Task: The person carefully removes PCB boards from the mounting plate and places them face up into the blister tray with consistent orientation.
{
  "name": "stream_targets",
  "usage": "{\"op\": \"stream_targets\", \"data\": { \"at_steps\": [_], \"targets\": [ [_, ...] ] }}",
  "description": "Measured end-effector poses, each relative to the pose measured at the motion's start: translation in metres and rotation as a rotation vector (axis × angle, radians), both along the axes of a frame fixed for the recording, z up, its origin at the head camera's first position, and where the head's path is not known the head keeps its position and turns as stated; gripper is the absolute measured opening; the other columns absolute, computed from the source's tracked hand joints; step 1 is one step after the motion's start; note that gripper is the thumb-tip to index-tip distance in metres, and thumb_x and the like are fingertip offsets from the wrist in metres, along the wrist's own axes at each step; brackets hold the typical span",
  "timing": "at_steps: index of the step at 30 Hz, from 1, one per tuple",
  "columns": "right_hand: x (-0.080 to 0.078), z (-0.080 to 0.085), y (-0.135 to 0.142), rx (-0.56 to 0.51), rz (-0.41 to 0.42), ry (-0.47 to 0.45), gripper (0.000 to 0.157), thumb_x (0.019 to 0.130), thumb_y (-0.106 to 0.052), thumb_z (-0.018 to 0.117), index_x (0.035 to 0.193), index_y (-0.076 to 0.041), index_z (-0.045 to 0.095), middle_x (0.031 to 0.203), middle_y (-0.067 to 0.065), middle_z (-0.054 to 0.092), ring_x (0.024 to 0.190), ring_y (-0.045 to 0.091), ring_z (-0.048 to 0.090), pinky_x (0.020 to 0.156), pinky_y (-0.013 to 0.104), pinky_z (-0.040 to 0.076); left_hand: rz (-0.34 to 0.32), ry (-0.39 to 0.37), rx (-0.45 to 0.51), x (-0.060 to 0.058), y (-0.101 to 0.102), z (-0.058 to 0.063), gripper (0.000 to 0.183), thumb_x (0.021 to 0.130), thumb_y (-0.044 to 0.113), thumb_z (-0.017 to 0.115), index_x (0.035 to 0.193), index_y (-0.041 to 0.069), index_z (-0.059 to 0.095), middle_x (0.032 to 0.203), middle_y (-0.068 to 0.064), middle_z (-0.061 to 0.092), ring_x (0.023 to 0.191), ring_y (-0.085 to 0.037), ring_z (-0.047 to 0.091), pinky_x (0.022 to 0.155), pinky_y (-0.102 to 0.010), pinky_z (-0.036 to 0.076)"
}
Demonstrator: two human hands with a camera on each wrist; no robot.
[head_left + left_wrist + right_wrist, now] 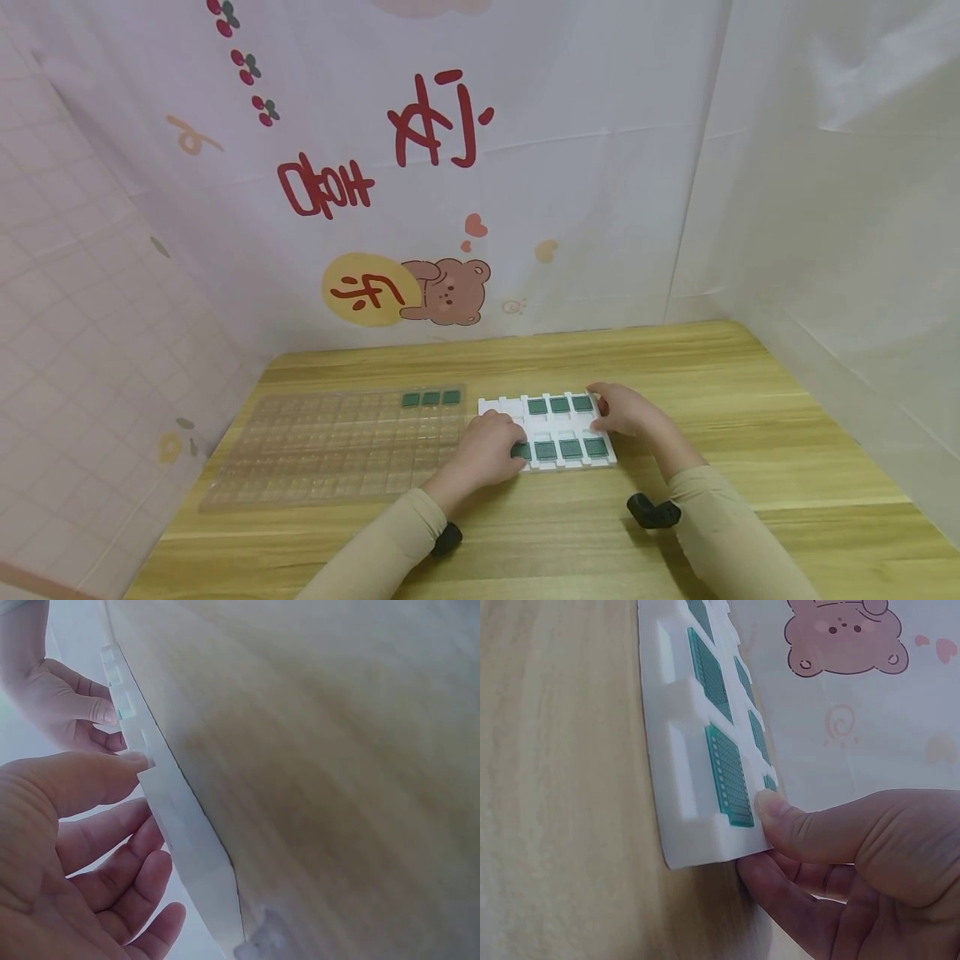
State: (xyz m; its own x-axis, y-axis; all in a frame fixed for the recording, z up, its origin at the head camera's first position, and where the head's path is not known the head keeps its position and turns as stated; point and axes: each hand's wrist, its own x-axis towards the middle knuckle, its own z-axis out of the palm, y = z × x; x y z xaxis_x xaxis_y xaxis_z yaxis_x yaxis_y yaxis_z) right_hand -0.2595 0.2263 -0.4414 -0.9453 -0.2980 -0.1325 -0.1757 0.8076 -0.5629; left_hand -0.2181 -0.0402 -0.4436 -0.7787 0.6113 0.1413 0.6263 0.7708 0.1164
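Left grip: over the left end of a white, rectangular moulded tray with notched slots, thumb at its near edge; cannot tell whether it pinches a board or only touches. Right grip: thumb and fingers pinch the tray's right end. Tray lies between the grips on the yellowish wood-grain desk.

Risks (judged): a lift or twist by the right grip could slide the thin, square green boards from their slots; left fingertips could knock the board beside them askew.

Count, near to far: white tray, 1. Near row: 4 boards visible, leftmost partly under left grip. Far row: 3, toward right grip; apparently 2 bare slots beyond left grip. Left of left grip: transparent plastic gridded tray, 1, with 3 green boards in its far row, at the end nearest that grip. Visible boards: 10.
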Motion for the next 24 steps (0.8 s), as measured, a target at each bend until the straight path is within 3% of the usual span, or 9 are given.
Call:
{"op": "stream_targets", "data": {
  "at_steps": [24],
  "targets": [
    [0.0007,-0.0001,-0.0009,-0.01,-0.005,-0.01,0.065,0.083,-0.003,0.077,0.137,0.013,0.045,0.095,0.013,0.059,0.087,0.026,0.053,0.082,0.045,0.047,-0.009,0.003,0.039,-0.0002,-0.0023,-0.002,0.015,0.077,0.024,0.079,0.09,0.017,0.077,0.074,0.01,0.056,0.072,-0.011,0.046,0.066,-0.026,0.039]
  ]
}}
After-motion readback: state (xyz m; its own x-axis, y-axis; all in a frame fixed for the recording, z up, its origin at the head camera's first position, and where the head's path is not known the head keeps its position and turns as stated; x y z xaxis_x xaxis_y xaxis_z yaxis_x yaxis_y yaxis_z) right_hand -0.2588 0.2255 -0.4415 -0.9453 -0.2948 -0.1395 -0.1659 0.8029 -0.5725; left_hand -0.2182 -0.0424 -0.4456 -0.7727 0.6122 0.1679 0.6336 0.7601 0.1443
